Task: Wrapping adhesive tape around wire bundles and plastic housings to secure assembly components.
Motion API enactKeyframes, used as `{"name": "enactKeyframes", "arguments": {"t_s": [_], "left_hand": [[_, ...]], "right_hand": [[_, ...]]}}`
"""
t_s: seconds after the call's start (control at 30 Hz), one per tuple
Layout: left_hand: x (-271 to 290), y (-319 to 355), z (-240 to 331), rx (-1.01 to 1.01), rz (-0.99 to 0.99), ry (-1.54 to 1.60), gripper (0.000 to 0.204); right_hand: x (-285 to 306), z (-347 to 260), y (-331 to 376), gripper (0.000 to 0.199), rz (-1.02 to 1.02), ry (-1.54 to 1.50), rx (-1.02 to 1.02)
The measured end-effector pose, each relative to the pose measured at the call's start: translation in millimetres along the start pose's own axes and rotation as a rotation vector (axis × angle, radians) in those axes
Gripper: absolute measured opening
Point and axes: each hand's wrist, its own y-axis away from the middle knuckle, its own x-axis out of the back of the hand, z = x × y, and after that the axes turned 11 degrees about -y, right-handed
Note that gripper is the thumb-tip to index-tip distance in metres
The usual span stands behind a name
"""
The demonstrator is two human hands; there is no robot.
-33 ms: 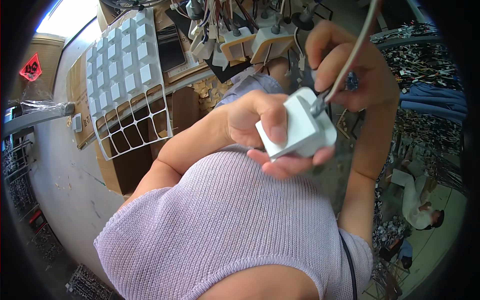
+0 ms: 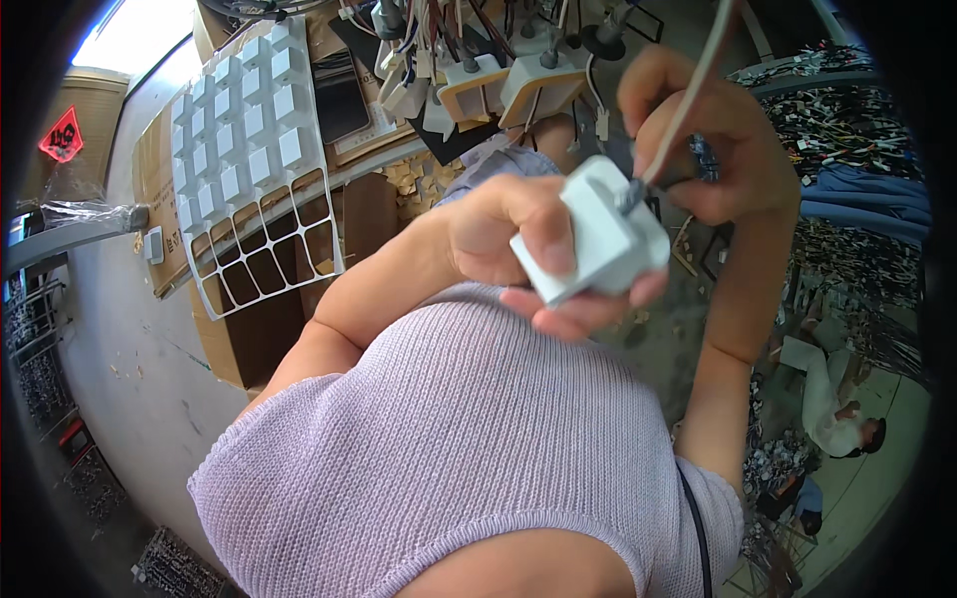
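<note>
My left hand (image 2: pixel 518 234) grips a white box-shaped plastic housing (image 2: pixel 603 234), thumb across its face and fingers beneath. At the housing's upper right corner sits a grey cable gland (image 2: pixel 630 197), with a pale cable (image 2: pixel 698 80) rising from it. My right hand (image 2: pixel 713 140) is curled around the cable just above the gland, fingers bent. A small dark blue-grey ridged piece (image 2: pixel 704 157) shows between its fingers; whether it is gripped is unclear.
At the left, a white tray (image 2: pixel 317 189) carries rows of white blocks over cardboard. Similar white housings with wires (image 2: pixel 543 88) hang at the top, near a dark phone-like slab (image 2: pixel 341 95). Wire bundles (image 2: pixel 847 239) fill the right side. Another person (image 2: pixel 832 409) sits at the lower right.
My right hand has moved slightly up and right, its thumb now farther from the gland. The cable has swung left, and the housing has turned a little in my left hand.
</note>
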Motion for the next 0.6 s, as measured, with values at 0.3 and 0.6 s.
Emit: {"name": "enactKeyframes", "arguments": {"t_s": [0.3, 0.6], "left_hand": [[9.3, 0.2, -1.6, -0.327, 1.335, -1.805, 0.051], [-10.4, 2.1, 10.3, 0.011, 0.530, -0.644, 0.045]], "right_hand": [[-82.7, -35.7, 2.1, 0.046, 0.799, -0.610, -0.463], [-57.6, -1.1, -1.9, 0.084, 0.672, -0.428, -0.160]]}}
